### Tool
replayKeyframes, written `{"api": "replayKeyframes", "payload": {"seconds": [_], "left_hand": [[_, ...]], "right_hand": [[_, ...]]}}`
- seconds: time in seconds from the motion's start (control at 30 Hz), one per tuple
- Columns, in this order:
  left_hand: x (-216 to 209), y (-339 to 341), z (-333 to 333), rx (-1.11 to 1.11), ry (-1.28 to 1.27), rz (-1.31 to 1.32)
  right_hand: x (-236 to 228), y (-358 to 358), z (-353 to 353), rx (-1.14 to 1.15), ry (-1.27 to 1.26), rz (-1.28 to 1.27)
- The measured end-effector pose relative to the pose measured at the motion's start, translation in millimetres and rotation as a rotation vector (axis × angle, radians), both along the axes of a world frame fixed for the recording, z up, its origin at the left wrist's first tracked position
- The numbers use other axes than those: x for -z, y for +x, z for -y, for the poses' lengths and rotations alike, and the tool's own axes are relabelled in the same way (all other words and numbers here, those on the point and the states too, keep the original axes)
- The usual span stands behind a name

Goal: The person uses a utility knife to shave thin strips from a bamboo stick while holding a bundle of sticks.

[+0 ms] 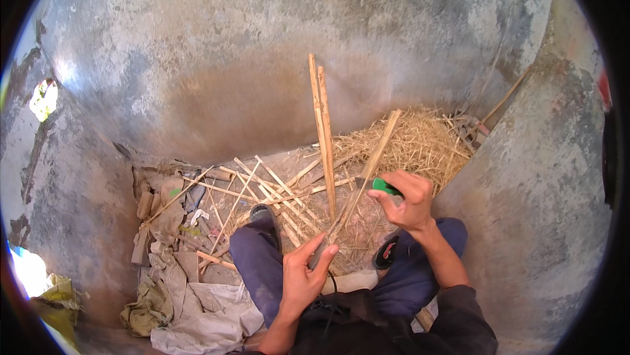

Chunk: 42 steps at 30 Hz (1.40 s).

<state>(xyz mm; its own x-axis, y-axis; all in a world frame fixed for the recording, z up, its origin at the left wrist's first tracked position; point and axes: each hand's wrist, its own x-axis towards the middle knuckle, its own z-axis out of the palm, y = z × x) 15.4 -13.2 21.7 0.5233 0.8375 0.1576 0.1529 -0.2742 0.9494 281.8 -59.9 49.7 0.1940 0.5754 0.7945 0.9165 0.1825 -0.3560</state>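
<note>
Wooden strip (380,151) slants up in front of the straw heap (430,145), its lower end pinched by the left hand (304,276), below and left of the heap. Below the heap, the right hand (410,199) is wrapped round a green-handled knife (386,187), blade at the strip. Two sticks (324,128) rise left of the heap.

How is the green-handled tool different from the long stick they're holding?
The stick is long, while the tool looks much shorter. The stick is pale tan wood; the tool's handle is bright green. The left hand holds the stick low down, while the right hand grips the tool. Both are being held.
</note>
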Motion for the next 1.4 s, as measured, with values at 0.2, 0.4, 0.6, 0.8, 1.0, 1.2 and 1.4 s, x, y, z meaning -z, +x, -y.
{"api": "replayKeyframes", "payload": {"seconds": [0.2,0.4,0.6,0.8,1.0,1.2,1.4], "left_hand": [[22,-11,-2,-0.034,-0.074,0.000],[30,-15,-6,-0.054,-0.067,-0.048],[31,-22,-5,-0.062,-0.107,-0.124],[41,-52,4,-0.084,-0.030,-0.184],[52,-34,-16,-0.143,0.239,-0.085],[18,-21,-9,-0.045,0.169,-0.183],[17,-21,-11,0.010,0.199,-0.124]], "right_hand": [[-10,42,-21,0.063,-0.056,-0.009],[-2,54,-40,0.063,-0.046,-0.030],[26,74,-55,0.132,-0.017,-0.143],[18,191,-24,0.619,-0.296,-0.392],[29,139,-6,0.194,-0.397,-0.557],[19,54,-2,-0.352,-0.384,-0.979],[17,44,2,-0.477,-0.301,-1.101]]}}
